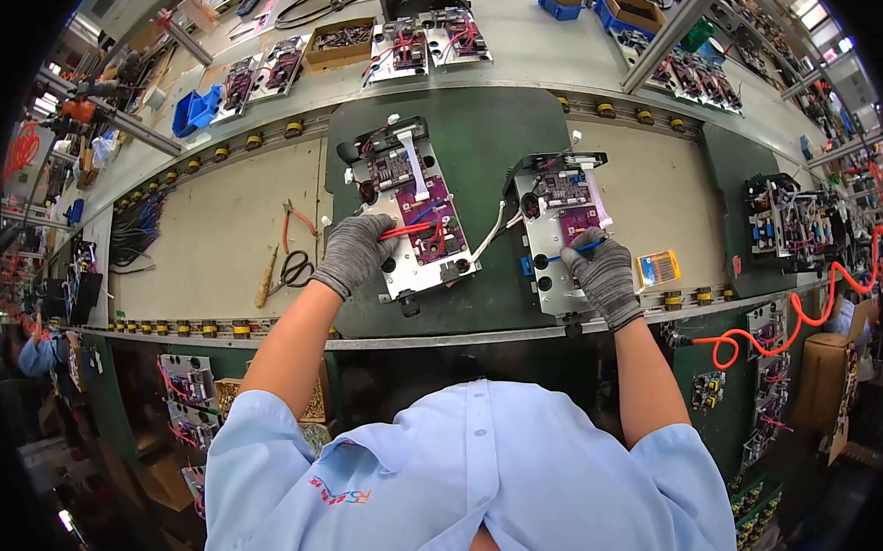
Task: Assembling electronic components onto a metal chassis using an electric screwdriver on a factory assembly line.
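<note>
Head view: the left circuit assembly [420, 204] lies at 11 o'clock on the green board [497, 130]; the right circuit assembly [566, 194] lies at 2 o'clock. The gloved left hand [355, 253] pinches red wires [411, 231]. The gloved right hand [604, 277] pinches a blue wire [589, 246]. A yellow packet [658, 269] sits at 3 o'clock.

red, blue and orange lettering [341, 493] across the front of the blue shirt [571, 468], toward seven o'clock, fine print [656, 258] on the yellow pack [659, 269], at three o'clock, too small to read
</note>
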{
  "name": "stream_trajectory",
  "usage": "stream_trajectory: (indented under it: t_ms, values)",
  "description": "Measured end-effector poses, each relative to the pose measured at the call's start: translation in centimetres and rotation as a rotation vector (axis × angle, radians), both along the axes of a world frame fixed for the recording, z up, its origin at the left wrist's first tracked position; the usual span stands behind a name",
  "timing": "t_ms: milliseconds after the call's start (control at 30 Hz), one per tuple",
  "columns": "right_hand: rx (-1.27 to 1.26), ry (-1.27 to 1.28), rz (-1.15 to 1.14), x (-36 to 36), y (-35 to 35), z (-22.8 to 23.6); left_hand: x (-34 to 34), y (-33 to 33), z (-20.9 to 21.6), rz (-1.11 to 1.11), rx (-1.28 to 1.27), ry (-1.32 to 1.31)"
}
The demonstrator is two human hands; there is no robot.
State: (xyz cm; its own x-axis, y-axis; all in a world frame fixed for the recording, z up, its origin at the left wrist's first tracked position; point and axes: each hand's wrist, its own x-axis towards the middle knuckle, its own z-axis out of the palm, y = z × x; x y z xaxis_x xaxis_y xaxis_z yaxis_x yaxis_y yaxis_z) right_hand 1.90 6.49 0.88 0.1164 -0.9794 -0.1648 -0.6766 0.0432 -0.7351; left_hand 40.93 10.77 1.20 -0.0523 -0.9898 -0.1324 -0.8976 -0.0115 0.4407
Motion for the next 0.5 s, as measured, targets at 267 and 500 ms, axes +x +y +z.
stream_trajectory:
  t_ms: [267, 500]
  values:
    - [-0.018, 0.392, 0.33, 3.1, -2.0, -1.3, 1.1, 0.9, -1.1, 0.044, -0.061, 0.043]
    - [0.166, -0.125, 0.04, 2.6, -1.2, 1.8, 0.7, 0.2, 0.3, 0.066, -0.031, 0.094]
